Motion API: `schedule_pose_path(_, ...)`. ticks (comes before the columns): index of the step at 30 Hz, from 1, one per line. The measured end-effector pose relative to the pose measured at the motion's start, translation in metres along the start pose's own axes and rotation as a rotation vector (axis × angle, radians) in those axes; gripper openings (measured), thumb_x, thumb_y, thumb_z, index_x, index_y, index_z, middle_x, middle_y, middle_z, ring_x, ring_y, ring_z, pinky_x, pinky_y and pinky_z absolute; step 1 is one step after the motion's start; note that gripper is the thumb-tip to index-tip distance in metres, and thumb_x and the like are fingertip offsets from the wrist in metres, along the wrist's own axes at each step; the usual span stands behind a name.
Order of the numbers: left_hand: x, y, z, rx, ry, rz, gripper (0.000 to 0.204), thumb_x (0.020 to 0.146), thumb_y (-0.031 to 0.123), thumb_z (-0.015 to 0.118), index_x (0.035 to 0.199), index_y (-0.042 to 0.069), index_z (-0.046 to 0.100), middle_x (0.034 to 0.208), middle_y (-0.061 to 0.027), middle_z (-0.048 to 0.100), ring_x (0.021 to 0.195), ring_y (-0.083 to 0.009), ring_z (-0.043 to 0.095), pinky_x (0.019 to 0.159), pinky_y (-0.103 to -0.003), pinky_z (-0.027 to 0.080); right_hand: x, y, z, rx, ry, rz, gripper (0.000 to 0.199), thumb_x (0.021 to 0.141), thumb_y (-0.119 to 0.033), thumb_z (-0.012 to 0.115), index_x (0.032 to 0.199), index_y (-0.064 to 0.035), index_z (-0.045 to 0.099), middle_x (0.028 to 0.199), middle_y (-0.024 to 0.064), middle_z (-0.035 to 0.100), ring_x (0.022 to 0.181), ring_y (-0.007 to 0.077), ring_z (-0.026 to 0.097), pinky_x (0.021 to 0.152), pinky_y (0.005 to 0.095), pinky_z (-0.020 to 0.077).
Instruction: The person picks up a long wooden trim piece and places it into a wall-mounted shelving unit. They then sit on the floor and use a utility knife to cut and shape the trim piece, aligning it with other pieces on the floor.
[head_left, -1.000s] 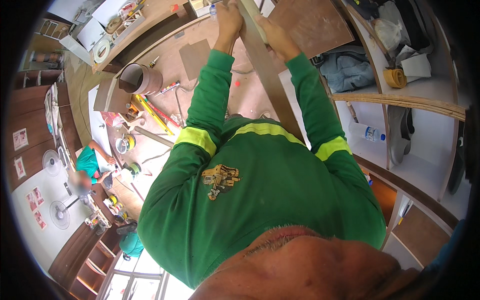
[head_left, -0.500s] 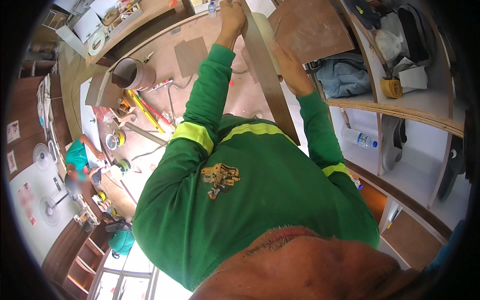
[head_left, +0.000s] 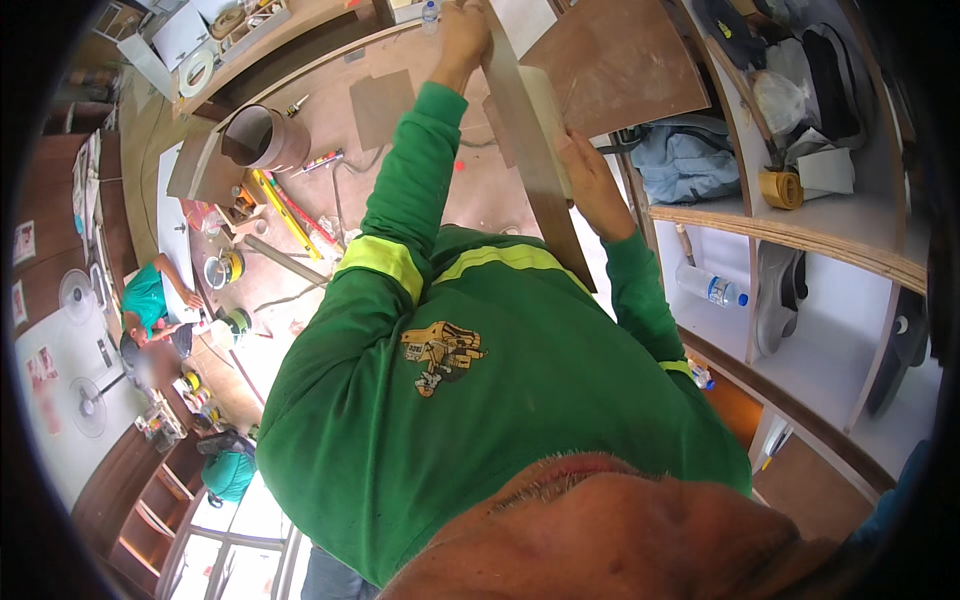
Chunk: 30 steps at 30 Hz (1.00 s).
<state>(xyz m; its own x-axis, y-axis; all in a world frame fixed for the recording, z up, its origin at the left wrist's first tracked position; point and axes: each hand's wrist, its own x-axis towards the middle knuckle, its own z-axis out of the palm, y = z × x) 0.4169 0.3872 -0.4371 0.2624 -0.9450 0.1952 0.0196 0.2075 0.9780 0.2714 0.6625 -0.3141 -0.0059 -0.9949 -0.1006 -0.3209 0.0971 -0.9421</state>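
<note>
Two hands are seen in the head view, both raised on green sleeves with yellow bands and both closed on one long wooden board (head_left: 530, 150). The board is held edge-on and runs from the top of the picture down toward the chest, between the two forearms. The left hand (head_left: 462, 38) is wrapped around the board's far end, near the top edge of the picture; the fingers there are curled onto the wood. The right hand (head_left: 592, 180) is set lower down, gripping the board's right side, with the thumb laid along the pale face of the wood. A flat brown panel (head_left: 620, 65) is seen just behind and to the right of the board; whether the two touch cannot be told.

Below the hands lies a dusty floor (head_left: 470, 190), on which a brown cylinder (head_left: 262, 138), a long yellow level (head_left: 285, 212) and a loose cable are scattered, well apart from the board. At the right, a plywood shelf unit (head_left: 800, 235) is shown, with a blue cloth (head_left: 680, 165), a roll of yellow tape (head_left: 782, 188) and a plastic water bottle (head_left: 712, 288) in its compartments. At the far left, another person in a teal shirt (head_left: 150, 300) is seen bent over tools on the floor.
</note>
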Motion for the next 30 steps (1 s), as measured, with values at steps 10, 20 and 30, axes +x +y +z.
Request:
schedule_pose_path(10,-0.004,-0.001,-0.002,-0.021,0.028,-0.064,0.033,0.100,0.019,0.048,0.106,-0.010,0.063,0.081,-0.0167,0.064,0.072,-0.0285,0.060,0.068,-0.046,0.050,-0.017,0.004,-0.012,0.024,-0.076,0.093,0.050,0.110,-0.038,0.048,0.134,0.0050,0.057,0.116,0.0149,0.065,0.106,0.0190,0.058,0.095,0.0309,0.0465)
schedule_pose_path(20,0.017,-0.051,-0.029,0.035,-0.074,-0.203,0.034,0.101,0.023,0.048,0.092,-0.007,0.062,0.071,-0.0112,0.060,0.061,-0.0242,0.058,0.054,-0.044,0.045,-0.045,0.027,-0.029,-0.062,-0.131,0.121,0.056,0.109,-0.040,0.046,0.138,0.0072,0.054,0.126,0.0212,0.065,0.117,0.0256,0.060,0.105,0.0331,0.0435)
schedule_pose_path(30,0.020,-0.061,-0.023,0.064,-0.049,-0.216,0.035,0.101,0.023,0.048,0.090,-0.007,0.063,0.068,-0.0116,0.060,0.062,-0.0268,0.058,0.056,-0.045,0.046,-0.010,0.035,-0.022,-0.019,-0.097,0.097,0.055,0.108,-0.039,0.047,0.137,0.0078,0.055,0.126,0.0216,0.065,0.116,0.0258,0.060,0.105,0.0333,0.0435)
